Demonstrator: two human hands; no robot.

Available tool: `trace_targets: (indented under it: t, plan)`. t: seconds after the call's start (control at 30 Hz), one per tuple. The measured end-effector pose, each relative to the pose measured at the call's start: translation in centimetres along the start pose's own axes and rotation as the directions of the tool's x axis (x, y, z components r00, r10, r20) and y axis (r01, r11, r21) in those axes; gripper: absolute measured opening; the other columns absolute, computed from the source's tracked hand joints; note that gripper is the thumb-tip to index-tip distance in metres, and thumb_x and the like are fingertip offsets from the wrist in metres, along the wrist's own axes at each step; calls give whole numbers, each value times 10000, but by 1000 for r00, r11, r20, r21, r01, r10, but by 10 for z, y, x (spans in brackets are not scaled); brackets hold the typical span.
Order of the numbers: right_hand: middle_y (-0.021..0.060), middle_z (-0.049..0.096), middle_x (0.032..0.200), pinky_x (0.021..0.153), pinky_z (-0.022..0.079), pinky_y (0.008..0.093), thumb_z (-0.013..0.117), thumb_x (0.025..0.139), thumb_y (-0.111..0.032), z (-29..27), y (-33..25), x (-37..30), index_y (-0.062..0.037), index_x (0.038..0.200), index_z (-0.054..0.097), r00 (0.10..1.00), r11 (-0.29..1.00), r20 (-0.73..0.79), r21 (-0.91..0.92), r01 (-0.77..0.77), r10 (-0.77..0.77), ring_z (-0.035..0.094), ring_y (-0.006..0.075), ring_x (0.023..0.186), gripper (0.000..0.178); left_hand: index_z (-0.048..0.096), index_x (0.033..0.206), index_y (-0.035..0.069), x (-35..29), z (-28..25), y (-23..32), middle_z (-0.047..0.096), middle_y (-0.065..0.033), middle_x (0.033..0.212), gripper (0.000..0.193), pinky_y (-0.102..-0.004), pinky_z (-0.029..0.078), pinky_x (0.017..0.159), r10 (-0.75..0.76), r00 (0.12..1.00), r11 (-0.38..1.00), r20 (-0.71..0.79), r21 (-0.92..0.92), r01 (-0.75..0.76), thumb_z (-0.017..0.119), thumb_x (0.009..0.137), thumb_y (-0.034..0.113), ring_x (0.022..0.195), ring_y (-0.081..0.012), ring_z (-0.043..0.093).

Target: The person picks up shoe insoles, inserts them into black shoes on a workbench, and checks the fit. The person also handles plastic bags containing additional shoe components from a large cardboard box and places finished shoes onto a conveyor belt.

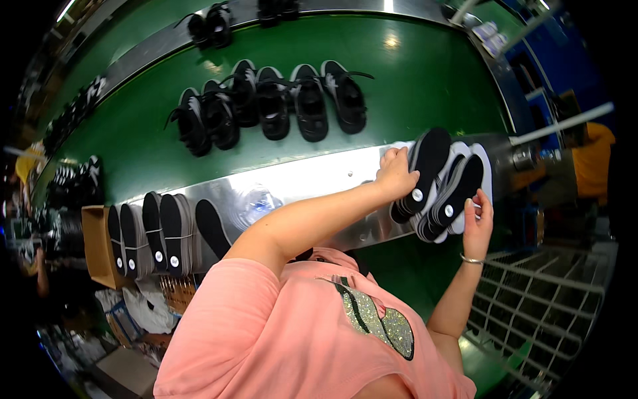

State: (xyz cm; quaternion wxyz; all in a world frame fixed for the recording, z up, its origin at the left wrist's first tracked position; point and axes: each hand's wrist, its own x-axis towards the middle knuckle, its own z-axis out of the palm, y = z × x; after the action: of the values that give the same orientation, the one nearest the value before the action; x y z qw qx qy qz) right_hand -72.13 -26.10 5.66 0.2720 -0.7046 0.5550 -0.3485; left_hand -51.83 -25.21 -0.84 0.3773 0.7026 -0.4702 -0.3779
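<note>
Two stacks of black shoe insoles (461, 186) with round white labels at the heels lean together on the metal ledge, white insoles showing between and behind them. My left hand (397, 174) is closed at the left edge of the left stack (428, 156), its thumb against the top insole. That stack's far side is hidden. Beside the lower right edge of the other stack is my right hand (478, 216), a bracelet at its wrist. Its thumb and fingertips are drawn together in a pinch; what is between them is too small to make out.
Black shoes (274, 106) stand in a row on the green conveyor belt (425, 86). Banded insole stacks (174, 233), a loose insole (211, 226) and a cardboard box (100, 246) are at left on the metal ledge (299, 183). A wire basket (538, 299) stands at lower right.
</note>
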Motion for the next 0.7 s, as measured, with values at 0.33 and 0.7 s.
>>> trace_targets:
  t: [0.33, 0.7]
  plan:
    - [172, 517, 1007, 842, 375, 384, 612, 707, -190, 196, -108, 73, -106, 1083, 495, 611, 685, 672, -207, 698, -419, 493, 300, 971, 403, 566, 974, 111, -22, -271, -139, 548, -116, 964, 301, -407, 418, 768, 161, 665, 748, -729, 530, 399, 612, 698, 224, 922, -302, 511]
    - [146, 494, 910, 725, 347, 374, 706, 606, -398, 314, -117, 85, -207, 986, 561, 600, 477, 791, -485, 733, -119, 500, 269, 877, 449, 537, 978, 18, -31, -352, -220, 607, -138, 924, 580, -385, 351, 849, -489, 566, 408, -664, 399, 821, 642, 632, 471, 910, -282, 564]
